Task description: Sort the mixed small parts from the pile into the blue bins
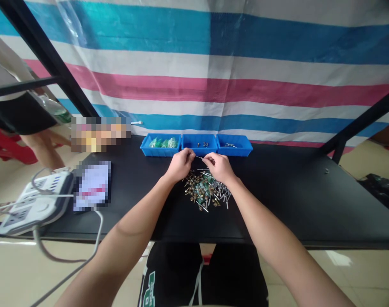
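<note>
Black tabletop [286, 192]; bins [204, 151] beyond pile [206, 194]

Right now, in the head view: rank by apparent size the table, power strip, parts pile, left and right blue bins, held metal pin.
1. Table
2. Power strip
3. Parts pile, partly hidden
4. Left blue bin and right blue bin: too alike to rank
5. Held metal pin

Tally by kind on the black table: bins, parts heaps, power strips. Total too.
Blue rectangular plastic bins: 3
Mixed heap of small silvery and brass-coloured metal parts: 1
White and grey multi-socket power strip: 1
Total: 5
Individual parts are too small and overlapped to count.
</note>
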`<state>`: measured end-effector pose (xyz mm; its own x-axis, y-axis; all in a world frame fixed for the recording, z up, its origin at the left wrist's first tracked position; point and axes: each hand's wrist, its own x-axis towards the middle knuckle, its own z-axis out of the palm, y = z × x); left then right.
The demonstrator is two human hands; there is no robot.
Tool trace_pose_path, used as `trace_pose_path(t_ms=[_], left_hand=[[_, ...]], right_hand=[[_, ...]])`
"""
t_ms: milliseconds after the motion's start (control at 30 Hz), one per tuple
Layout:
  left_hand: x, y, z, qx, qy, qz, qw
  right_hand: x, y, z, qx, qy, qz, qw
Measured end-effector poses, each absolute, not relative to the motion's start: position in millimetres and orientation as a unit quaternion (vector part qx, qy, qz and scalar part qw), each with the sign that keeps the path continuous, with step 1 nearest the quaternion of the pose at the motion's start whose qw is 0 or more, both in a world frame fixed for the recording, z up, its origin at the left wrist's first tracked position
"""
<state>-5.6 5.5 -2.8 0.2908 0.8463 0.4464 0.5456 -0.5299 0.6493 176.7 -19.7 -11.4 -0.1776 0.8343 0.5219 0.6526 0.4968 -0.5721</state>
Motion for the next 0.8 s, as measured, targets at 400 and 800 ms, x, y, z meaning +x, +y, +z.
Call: trace_pose_path(t_ms=[400,800], left_hand=[[-6,7,-4,0.781,0.456,0.389,0.176],[-5,4,0,0.762,0.480,0.390,0.192]], right_hand=[[175,-22,-10,-0.450,-0.766,0.145,0.436],[182,-8,-14,-0.484,-0.582,0.352,0.551]])
